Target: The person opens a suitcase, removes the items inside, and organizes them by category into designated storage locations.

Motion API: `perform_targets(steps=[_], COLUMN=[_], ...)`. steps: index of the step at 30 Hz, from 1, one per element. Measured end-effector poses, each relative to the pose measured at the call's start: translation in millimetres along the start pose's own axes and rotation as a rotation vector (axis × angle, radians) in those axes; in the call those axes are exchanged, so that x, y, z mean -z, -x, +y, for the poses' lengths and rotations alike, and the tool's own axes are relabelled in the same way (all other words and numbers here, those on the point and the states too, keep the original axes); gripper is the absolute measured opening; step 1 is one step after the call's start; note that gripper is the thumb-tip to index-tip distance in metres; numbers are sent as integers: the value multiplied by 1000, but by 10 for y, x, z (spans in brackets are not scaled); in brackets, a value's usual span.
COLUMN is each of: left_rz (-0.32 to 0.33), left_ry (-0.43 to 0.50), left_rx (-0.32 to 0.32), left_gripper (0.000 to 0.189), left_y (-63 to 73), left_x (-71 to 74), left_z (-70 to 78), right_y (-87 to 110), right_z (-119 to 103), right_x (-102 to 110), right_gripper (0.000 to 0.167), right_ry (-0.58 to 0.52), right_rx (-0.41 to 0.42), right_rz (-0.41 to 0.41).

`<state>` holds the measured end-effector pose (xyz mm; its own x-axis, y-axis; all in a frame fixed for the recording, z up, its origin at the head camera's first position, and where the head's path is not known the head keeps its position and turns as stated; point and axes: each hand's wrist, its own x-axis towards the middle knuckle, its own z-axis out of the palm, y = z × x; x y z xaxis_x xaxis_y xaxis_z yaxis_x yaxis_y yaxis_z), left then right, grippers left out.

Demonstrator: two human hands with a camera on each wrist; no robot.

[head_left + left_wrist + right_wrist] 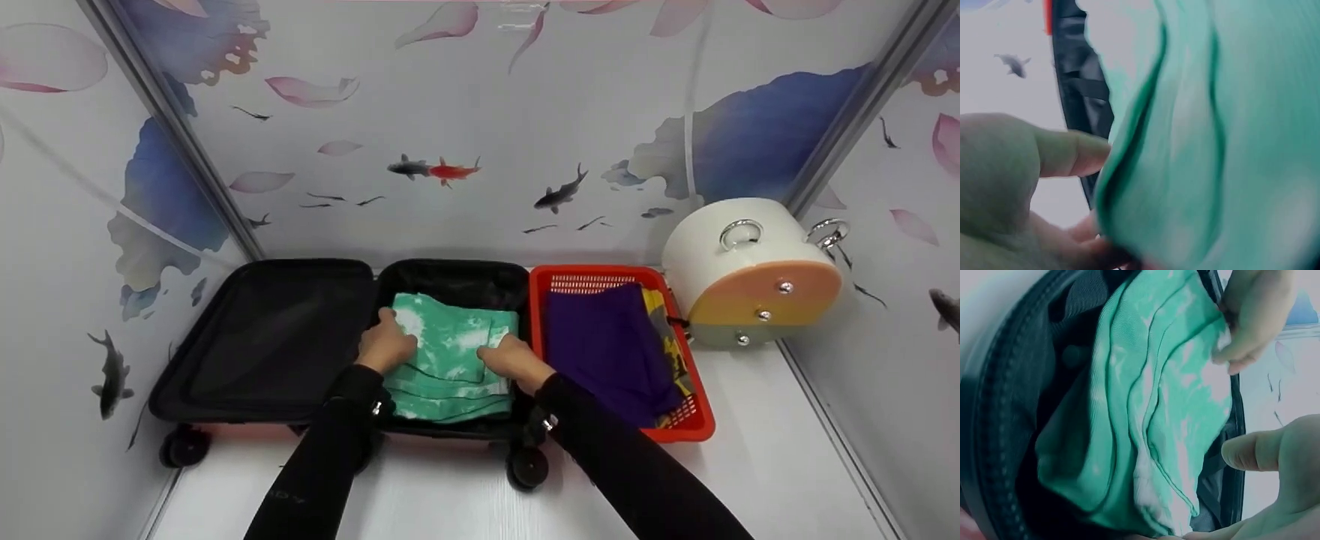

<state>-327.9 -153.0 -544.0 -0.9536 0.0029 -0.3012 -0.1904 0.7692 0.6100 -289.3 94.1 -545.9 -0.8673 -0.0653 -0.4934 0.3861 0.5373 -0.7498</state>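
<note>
A folded green-and-white tie-dye garment (446, 345) lies in the right half of an open black suitcase (480, 279). At its left edge my left hand (386, 345) pinches the cloth; the right wrist view shows this left hand (1255, 318) at the garment's far edge. My right hand (517, 361) is at the right edge, its thumb above the cloth in the head view. In the right wrist view the thumb (1252, 451) looks apart from the fabric, and the fingers are partly hidden at the garment's edge. Layered folds (1185, 129) show close up in the left wrist view.
The suitcase's other half (277, 337) lies open at left. To the right stands a red plastic basket (701, 420) holding a purple garment (600, 345) and a yellow-and-grey patterned cloth (667, 337). Beyond it is a white round container (720, 240) with coloured stripes. Patterned walls enclose three sides.
</note>
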Motion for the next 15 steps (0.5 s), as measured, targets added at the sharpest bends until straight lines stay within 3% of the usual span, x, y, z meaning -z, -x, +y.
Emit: perform_targets(steps=[4, 9, 15], left_rz=[15, 36, 40], left_ry=[8, -2, 53], left_rx=[-16, -121, -170], left_gripper=[82, 70, 66], left_y=[-6, -25, 165], left_x=[-8, -60, -17], left_z=[91, 97, 227], right_y=[22, 16, -8], right_z=[-61, -38, 51], right_x=[-5, 15, 54], right_gripper=[87, 82, 64], right_ry=[-57, -122, -134], right_rx=[3, -3, 14], right_rz=[-4, -19, -2])
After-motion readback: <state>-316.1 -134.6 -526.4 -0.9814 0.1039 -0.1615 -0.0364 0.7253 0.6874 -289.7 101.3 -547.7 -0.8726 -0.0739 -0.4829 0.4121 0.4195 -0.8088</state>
